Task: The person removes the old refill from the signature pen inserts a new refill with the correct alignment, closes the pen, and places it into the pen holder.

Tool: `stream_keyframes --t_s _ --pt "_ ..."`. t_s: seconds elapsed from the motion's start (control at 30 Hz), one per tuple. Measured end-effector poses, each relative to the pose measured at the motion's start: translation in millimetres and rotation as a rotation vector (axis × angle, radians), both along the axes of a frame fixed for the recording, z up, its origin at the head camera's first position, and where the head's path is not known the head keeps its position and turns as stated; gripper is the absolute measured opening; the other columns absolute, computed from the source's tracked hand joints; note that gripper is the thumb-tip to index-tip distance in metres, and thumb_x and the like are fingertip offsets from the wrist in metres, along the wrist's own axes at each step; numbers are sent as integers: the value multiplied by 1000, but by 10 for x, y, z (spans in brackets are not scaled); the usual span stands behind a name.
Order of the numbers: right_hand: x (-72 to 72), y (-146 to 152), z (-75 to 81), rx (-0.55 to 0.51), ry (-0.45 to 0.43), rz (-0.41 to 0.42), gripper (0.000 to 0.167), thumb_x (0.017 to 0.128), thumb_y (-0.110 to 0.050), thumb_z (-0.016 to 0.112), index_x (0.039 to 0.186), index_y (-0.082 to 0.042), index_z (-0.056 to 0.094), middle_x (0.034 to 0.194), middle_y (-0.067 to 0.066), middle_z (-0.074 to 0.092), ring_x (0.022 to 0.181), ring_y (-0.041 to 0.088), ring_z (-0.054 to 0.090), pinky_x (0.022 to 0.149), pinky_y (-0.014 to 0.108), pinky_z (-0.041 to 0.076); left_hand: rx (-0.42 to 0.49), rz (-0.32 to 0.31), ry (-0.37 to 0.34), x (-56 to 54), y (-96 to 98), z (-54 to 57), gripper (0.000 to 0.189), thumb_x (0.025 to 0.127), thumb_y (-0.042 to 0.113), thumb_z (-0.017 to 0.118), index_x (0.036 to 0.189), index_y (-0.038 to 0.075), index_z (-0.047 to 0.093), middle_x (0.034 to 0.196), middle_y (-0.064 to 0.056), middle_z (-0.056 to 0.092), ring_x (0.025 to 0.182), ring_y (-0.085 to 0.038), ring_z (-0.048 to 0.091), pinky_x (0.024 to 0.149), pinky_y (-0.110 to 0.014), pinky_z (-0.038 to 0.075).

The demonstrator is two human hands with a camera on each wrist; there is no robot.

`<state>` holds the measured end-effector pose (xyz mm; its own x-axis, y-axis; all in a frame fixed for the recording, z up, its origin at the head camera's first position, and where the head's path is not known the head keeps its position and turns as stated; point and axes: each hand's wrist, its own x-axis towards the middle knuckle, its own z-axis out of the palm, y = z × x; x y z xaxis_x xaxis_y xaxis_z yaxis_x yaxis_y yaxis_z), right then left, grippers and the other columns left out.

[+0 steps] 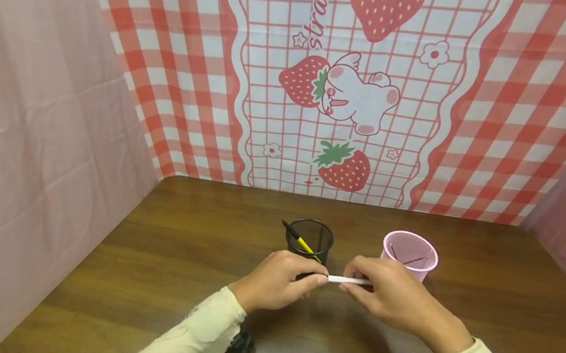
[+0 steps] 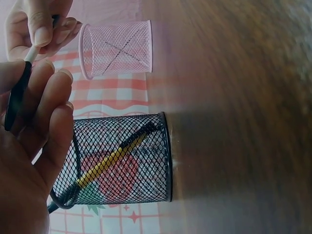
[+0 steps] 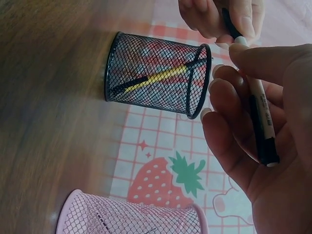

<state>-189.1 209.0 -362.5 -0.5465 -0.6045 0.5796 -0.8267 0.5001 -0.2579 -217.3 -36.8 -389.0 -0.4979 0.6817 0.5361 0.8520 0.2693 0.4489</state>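
Observation:
Both hands meet over the table around a slim white-and-black pen point(image 1: 350, 281), which lies nearly level between them. My left hand point(image 1: 280, 280) pinches its black end point(image 2: 17, 95) between thumb and fingers. From the other side, my right hand point(image 1: 396, 293) grips the white barrel point(image 3: 261, 105), thumb and forefinger near the middle. Small print and a black tail end show on the barrel in the right wrist view. Just behind the left hand stands a black mesh pen cup point(image 1: 328, 248) with a yellow-and-black pen point(image 1: 304, 243) leaning in it.
A pink mesh cup point(image 1: 423, 272) stands beyond the right hand, with thin dark crossed lines showing inside. The wooden table point(image 1: 170, 257) ends at a strawberry-patterned cloth point(image 1: 289, 171). Pink cloth walls point(image 1: 55, 111) close in both sides.

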Motion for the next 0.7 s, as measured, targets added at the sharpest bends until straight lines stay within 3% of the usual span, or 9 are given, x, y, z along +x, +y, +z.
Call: stream_keyframes --t_s 0.33,0.7 --pt "2 1 2 24 -20 -35 30 79 -9 84 84 -24 58 73 -21 54 62 -4 50 54 17 43 7 11 14 -3 -2 -4 17 102 26 61 103 14 75 70 14 61 60 10 52 58 -13 44" --pt "9 33 26 52 -2 -86 29 79 -11 84 84 -26 60 72 -23 53 62 -5 49 54 19 44 21 8 -17 -1 -2 9 16 101 23 62 104 12 74 75 6 69 63 12 56 60 -13 47"
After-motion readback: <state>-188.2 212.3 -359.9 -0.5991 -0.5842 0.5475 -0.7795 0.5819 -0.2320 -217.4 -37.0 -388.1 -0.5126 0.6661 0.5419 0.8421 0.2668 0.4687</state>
